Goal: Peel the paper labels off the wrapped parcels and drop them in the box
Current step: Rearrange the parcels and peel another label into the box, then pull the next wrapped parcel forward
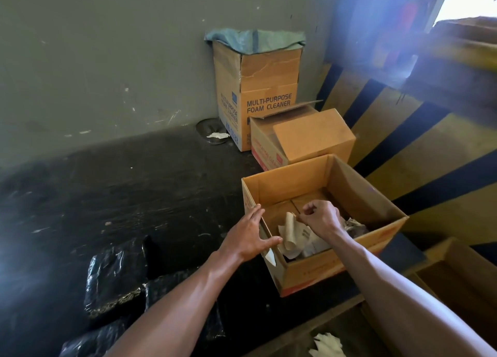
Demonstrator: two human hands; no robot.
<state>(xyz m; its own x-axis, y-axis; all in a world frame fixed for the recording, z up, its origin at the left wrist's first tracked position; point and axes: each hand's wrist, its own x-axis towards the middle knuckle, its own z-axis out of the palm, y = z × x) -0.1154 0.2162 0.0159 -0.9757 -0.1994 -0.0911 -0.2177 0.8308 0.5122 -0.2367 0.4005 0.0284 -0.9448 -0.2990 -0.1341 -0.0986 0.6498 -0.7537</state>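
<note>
An open cardboard box (382, 203) stands at centre right with several crumpled paper labels (294, 235) inside. My right hand (321, 215) hovers over the box, fingers curled, pinching the top edge of a tan label. My left hand (251, 234) rests on the box's near left wall, fingers spread, thumb hooked over the rim. Black plastic-wrapped parcels (113, 281) lie at the lower left on a dark surface; I see no label on them from here.
A tall "Multi-Purpose Foam Cleaner" carton (269, 95) lined with a bag stands against the wall. A smaller carton (312, 138) sits behind the open box. Yellow and black striped wall at right. Another box edge (457, 270) and white scraps (329, 344) lie at lower right.
</note>
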